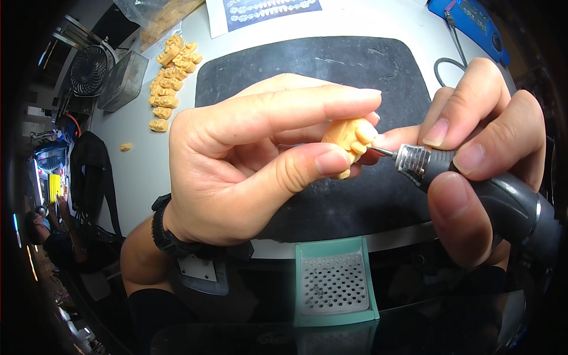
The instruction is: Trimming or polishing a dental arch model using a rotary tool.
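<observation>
Between the thumb and fingers of my left hand [236, 142] is a small yellow dental model [349, 137] with tooth shapes, held above the black mat. My right hand [479, 130] grips a dark rotary handpiece [435, 165] like a pen. Its thin metal bur [383, 152] points left, and the tip is at the model's right side, touching or nearly so. A finger of my right hand reaches close to the model behind the bur. My left thumb covers part of the model's lower left side.
The black mat [313, 65] lies on a white table. Several yellow dental models [168, 86] stand in a row at left, with a small yellow piece [125, 147] apart. A metal box [123, 80], blue control unit [470, 26] and green-framed perforated tray [334, 284] surround the workplace. A person sits far left.
</observation>
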Tool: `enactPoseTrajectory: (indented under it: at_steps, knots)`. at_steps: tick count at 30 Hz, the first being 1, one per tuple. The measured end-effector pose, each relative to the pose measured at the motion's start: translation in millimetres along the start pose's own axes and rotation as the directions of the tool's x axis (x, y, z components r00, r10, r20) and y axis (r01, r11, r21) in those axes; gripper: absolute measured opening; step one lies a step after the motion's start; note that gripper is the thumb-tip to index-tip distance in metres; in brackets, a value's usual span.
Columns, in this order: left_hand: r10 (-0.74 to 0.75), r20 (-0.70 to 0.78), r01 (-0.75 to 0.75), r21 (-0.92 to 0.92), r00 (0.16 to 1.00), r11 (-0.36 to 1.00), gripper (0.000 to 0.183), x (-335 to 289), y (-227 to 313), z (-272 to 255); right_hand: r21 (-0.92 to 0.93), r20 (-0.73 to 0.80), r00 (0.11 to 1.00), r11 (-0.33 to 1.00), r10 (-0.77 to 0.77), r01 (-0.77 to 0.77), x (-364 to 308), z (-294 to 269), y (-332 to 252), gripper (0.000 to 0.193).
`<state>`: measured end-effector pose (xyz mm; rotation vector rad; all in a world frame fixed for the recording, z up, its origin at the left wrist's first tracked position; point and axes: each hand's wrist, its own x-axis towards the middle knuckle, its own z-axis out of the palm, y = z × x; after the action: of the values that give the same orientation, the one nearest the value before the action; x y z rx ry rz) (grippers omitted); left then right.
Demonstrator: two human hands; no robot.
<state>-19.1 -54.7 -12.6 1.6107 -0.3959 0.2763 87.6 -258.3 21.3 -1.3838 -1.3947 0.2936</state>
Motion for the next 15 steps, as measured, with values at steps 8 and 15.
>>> enactPoseTrajectory:
  at_steps: [8, 15]
  knots:
    - [-0.012, -0.001, 0.012, 0.013, 1.000, 1.000, 0.042, 0.5, 1.4, 0.3, -0.013, -0.016, 1.000, 1.000, 0.013, -0.014, 1.0, 0.4, -2.0, 0.022]
    - [-0.008, 0.001, 0.008, 0.001, 1.000, 1.000, 0.041, -0.1, 0.5, 0.3, 0.001, -0.015, 1.000, 1.000, 0.017, -0.017, 0.3, 2.0, -2.0, 0.022]
